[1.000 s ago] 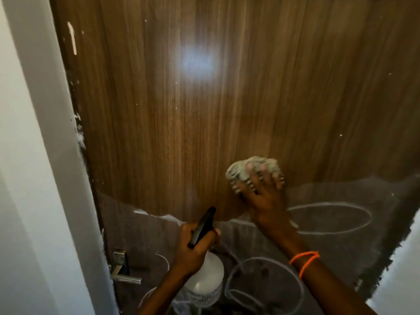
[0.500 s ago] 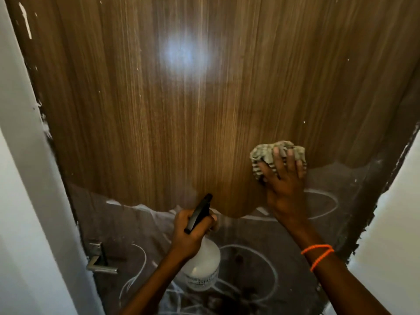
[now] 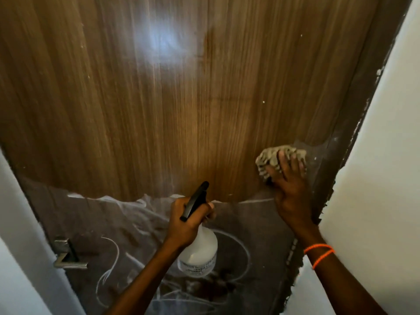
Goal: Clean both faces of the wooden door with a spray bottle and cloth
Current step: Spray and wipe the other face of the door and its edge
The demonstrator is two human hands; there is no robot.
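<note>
Right hand point(image 3: 289, 189): we press a bunched cloth point(image 3: 272, 159) flat-fingered on the wooden door point(image 3: 181, 98), near its right edge.
Left hand point(image 3: 184, 221): we grip the spray bottle point(image 3: 200, 253), lower left of the cloth.
Room: bare wood leftward.

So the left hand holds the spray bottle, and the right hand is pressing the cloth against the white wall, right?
Not quite. In the head view the right hand presses the cloth against the wooden door, near its right edge, not the wall. The left hand does hold the spray bottle.

White walls point(image 3: 372, 155) flank both sides; ragged plaster at right edge; light glare reflected up high.
</note>
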